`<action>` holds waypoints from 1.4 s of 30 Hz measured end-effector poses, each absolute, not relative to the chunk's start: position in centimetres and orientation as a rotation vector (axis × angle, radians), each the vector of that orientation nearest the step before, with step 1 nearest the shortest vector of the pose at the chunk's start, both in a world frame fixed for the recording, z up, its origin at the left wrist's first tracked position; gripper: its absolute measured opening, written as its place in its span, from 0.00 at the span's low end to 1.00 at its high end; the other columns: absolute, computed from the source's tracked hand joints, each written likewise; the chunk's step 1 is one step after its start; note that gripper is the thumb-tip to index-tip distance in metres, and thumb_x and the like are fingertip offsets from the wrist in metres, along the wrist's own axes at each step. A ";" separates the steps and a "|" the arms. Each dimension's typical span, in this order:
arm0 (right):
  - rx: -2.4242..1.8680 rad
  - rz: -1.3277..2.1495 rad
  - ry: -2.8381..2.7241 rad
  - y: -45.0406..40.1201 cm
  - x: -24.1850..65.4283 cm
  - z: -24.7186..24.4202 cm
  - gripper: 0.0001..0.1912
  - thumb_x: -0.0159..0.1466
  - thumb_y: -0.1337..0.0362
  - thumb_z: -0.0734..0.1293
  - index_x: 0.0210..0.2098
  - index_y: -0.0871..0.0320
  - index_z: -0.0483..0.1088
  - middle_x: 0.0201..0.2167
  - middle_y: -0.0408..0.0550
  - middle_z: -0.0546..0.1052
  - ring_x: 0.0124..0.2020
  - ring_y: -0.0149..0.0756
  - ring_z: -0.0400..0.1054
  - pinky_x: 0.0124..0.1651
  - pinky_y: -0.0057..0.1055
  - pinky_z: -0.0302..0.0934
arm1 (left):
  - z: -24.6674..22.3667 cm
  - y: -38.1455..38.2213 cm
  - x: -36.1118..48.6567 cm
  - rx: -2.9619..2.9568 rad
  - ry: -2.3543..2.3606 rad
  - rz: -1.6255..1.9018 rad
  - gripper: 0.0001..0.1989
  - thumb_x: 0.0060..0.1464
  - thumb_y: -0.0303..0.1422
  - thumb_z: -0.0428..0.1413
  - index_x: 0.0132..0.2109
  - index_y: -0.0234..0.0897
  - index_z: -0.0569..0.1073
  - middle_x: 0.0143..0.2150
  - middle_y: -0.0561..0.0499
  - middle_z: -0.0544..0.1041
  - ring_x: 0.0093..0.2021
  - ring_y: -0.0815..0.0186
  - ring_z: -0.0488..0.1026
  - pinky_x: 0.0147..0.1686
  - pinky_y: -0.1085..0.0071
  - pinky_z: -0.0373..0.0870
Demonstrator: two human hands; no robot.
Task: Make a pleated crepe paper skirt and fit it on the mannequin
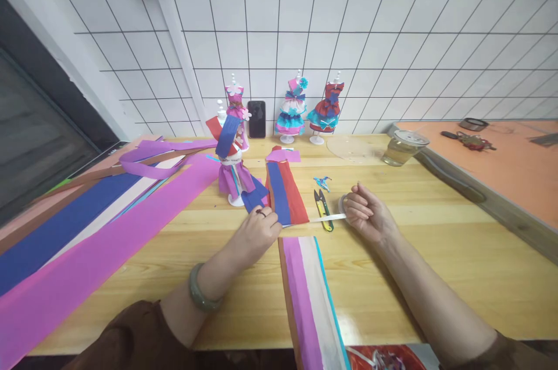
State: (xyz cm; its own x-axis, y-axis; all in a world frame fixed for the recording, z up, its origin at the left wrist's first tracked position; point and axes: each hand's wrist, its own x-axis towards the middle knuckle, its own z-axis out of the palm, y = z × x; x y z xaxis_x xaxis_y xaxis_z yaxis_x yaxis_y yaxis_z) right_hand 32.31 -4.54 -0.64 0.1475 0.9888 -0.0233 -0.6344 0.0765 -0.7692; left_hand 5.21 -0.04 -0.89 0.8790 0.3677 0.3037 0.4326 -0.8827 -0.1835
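My left hand [263,229], a ring on one finger, has its fingers closed at the lower left corner of a layered blue and red crepe paper piece [285,192]. What its fingertips grip is partly hidden. A narrow white tape [326,218] runs along that paper's near edge, stretched to my right hand [364,213]. There, closed fingers hold the tape roll [342,203], mostly covered by the hand. Beneath the tape lie yellow and black thread snips [323,210]. Beside my left hand stands a small dress form [233,175] with a purple skirt and blue and red strips on top.
Long crepe paper strips [108,224] cover the left side. Another striped stack [311,300] hangs toward the front edge. Behind are three dressed forms [292,108] and a phone [257,120]. A lidded cup [403,148] stands right, near a blue scrap [322,183].
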 end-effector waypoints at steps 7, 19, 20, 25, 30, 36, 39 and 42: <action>-0.787 1.176 -0.616 -4.6 34.7 -0.5 0.07 0.56 0.63 0.64 0.24 0.57 0.63 0.13 0.32 0.50 0.10 0.19 0.41 0.10 0.15 0.43 | -1.1 0.4 5.0 -2.796 -0.642 -0.354 0.08 0.53 0.23 0.46 0.29 0.34 0.66 0.29 0.48 0.65 0.35 0.62 0.61 0.35 0.64 0.58; -2.231 0.354 -1.596 -5.1 32.2 -0.4 0.19 0.55 0.49 0.59 0.20 0.56 0.70 0.18 0.46 0.72 0.21 0.34 0.63 0.22 0.27 0.48 | -0.7 0.0 5.1 -2.782 -0.703 -0.470 0.08 0.55 0.24 0.44 0.29 0.35 0.65 0.30 0.49 0.64 0.35 0.63 0.61 0.37 0.64 0.58; -2.263 0.342 -1.616 -5.1 32.0 -0.3 0.18 0.55 0.51 0.59 0.21 0.55 0.70 0.19 0.46 0.72 0.22 0.34 0.64 0.22 0.27 0.48 | -0.7 0.0 5.1 -2.782 -0.710 -0.483 0.09 0.55 0.25 0.44 0.29 0.35 0.65 0.30 0.49 0.64 0.36 0.63 0.61 0.38 0.64 0.58; -2.410 0.259 -1.591 -5.1 32.0 0.2 0.16 0.56 0.54 0.57 0.21 0.55 0.69 0.21 0.46 0.73 0.24 0.35 0.65 0.24 0.27 0.48 | -0.8 0.2 5.1 -2.789 -0.689 -0.487 0.09 0.56 0.25 0.43 0.31 0.35 0.65 0.30 0.49 0.64 0.36 0.63 0.60 0.38 0.64 0.58; -2.494 0.135 -1.451 -5.5 32.3 0.7 0.17 0.57 0.53 0.55 0.21 0.55 0.67 0.20 0.47 0.73 0.24 0.36 0.65 0.24 0.28 0.48 | -1.0 0.1 5.3 -2.831 -0.565 -0.472 0.10 0.56 0.23 0.42 0.33 0.34 0.66 0.30 0.49 0.65 0.36 0.64 0.60 0.38 0.65 0.58; -2.537 0.163 -1.456 -5.9 32.4 0.6 0.16 0.57 0.53 0.56 0.22 0.55 0.67 0.22 0.49 0.73 0.25 0.39 0.66 0.25 0.29 0.49 | -1.1 -0.1 5.5 -2.857 -0.540 -0.453 0.10 0.57 0.24 0.42 0.35 0.34 0.67 0.31 0.48 0.65 0.36 0.63 0.60 0.36 0.65 0.58; -2.500 0.095 -1.405 -5.8 32.4 0.2 0.14 0.56 0.55 0.57 0.33 0.57 0.68 0.27 0.51 0.74 0.29 0.40 0.67 0.26 0.29 0.51 | -1.0 -0.1 5.5 -2.866 -0.553 -0.452 0.10 0.57 0.24 0.42 0.36 0.34 0.68 0.32 0.48 0.66 0.37 0.63 0.61 0.37 0.65 0.58; -2.359 -0.003 -1.455 -5.3 31.6 0.0 0.15 0.57 0.56 0.57 0.39 0.58 0.65 0.31 0.50 0.74 0.34 0.40 0.67 0.29 0.29 0.53 | -1.0 -0.2 5.5 -2.858 -0.553 -0.474 0.11 0.58 0.24 0.41 0.38 0.35 0.68 0.32 0.49 0.66 0.38 0.64 0.61 0.39 0.64 0.58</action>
State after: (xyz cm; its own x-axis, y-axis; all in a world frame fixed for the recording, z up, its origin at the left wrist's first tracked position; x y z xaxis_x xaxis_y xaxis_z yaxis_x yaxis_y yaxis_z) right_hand 31.61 -5.26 -0.02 0.4675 0.8629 0.1919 0.8637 -0.3997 -0.3069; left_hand 5.53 -0.20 -0.96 0.8791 0.3295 0.3445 0.3908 -0.9119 -0.1250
